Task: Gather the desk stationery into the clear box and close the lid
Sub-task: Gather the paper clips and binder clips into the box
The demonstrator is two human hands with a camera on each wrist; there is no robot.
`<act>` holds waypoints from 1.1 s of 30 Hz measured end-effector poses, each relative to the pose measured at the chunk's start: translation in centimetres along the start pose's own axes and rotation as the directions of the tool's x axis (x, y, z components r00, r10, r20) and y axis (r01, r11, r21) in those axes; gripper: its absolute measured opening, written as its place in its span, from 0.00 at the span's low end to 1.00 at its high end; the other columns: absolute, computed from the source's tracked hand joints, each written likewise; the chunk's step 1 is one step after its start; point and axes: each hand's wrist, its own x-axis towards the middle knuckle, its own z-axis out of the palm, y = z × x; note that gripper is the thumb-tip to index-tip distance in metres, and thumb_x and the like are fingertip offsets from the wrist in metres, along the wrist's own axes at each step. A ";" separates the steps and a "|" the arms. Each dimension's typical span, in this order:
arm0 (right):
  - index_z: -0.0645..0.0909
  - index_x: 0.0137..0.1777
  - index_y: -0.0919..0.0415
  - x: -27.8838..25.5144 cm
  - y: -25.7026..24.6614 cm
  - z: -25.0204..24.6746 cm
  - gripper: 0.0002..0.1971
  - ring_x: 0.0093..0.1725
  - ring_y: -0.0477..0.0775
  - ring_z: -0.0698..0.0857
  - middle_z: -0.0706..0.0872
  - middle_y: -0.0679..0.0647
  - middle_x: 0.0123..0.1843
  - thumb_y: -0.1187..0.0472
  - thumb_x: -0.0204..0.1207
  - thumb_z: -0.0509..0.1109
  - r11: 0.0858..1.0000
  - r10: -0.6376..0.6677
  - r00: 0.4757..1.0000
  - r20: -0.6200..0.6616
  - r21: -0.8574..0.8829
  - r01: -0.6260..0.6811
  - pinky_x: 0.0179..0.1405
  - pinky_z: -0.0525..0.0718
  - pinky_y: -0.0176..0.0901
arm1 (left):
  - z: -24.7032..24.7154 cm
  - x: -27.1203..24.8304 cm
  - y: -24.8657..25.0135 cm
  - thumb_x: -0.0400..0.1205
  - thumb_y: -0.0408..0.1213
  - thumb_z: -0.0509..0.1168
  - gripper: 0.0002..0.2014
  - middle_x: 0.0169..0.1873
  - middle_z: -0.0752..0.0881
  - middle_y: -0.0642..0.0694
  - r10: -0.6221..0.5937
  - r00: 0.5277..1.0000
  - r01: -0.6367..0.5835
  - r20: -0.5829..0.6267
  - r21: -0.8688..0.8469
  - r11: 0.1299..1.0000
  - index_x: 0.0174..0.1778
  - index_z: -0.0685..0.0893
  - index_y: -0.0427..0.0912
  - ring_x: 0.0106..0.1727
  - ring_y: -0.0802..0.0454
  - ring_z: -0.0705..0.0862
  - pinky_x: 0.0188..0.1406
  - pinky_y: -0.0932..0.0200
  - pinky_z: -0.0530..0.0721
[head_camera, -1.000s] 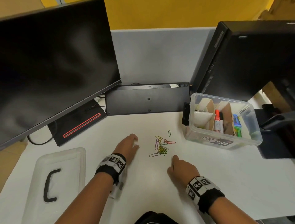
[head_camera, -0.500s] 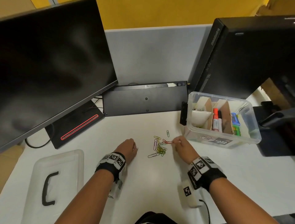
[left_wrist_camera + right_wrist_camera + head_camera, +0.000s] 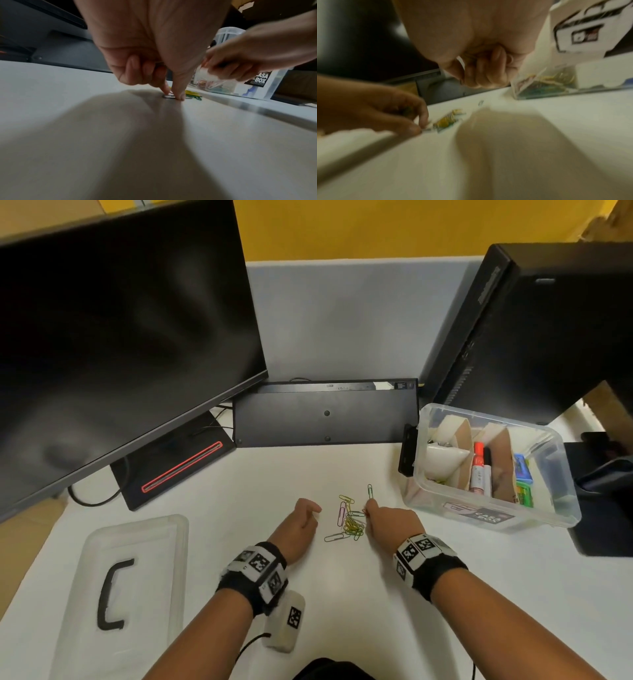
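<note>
Several coloured paper clips [image 3: 350,524] lie in a loose pile mid-desk, with one green clip [image 3: 370,491] apart behind them. My left hand [image 3: 317,513] is just left of the pile. In the left wrist view its thumb and index [image 3: 173,94] pinch a pale clip [image 3: 167,96] flat on the desk. My right hand [image 3: 368,507] is at the pile's right edge, fingers curled, pinching a red clip. The right wrist view is blurred. The clear box [image 3: 534,518] stands open at right, holding a red marker [image 3: 479,470] and cardboard dividers. Its lid [image 3: 144,542] lies at left.
A dark monitor [image 3: 120,337] overhangs the back left on its stand base [image 3: 171,467]. A black keyboard [image 3: 325,412] leans upright against the partition. A black PC tower [image 3: 531,330] rises behind the box. A dark object [image 3: 603,508] sits right of the box.
My right hand has moved from the near side of the pile to its right edge and pinched a red clip. My left hand stays left of the pile, fingers closing on a clip.
</note>
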 end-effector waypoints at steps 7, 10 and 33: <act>0.66 0.51 0.53 -2.8 0.9 -0.6 0.08 0.34 0.57 0.81 0.80 0.51 0.34 0.52 0.85 0.49 0.905 0.056 0.987 -0.152 0.426 0.014 0.39 0.83 0.51 | 2.9 0.9 1.2 0.83 0.45 0.61 0.10 0.48 0.85 0.46 0.010 1.000 -0.003 -0.011 0.507 0.862 0.55 0.73 0.44 0.46 0.47 0.82 0.44 0.55 0.77; 0.66 0.44 0.51 -5.6 1.7 -3.3 0.08 0.29 0.53 0.79 0.79 0.50 0.29 0.55 0.85 0.52 0.799 0.096 0.914 -0.393 0.579 0.165 0.30 0.78 0.51 | 2.6 1.1 0.8 0.83 0.46 0.60 0.08 0.45 0.85 0.46 -0.037 0.999 0.032 0.001 0.485 0.874 0.51 0.75 0.45 0.44 0.48 0.80 0.43 0.56 0.76; 0.82 0.63 0.63 -2.2 9.3 -13.3 0.15 0.60 0.56 0.82 0.84 0.57 0.62 0.63 0.83 0.58 0.894 0.137 0.985 -0.105 0.440 -0.077 0.63 0.77 0.43 | 0.9 -2.1 3.3 0.84 0.47 0.60 0.07 0.27 0.76 0.53 0.143 0.984 -0.111 -0.104 0.270 0.956 0.45 0.75 0.48 0.28 0.58 0.71 0.30 0.65 0.69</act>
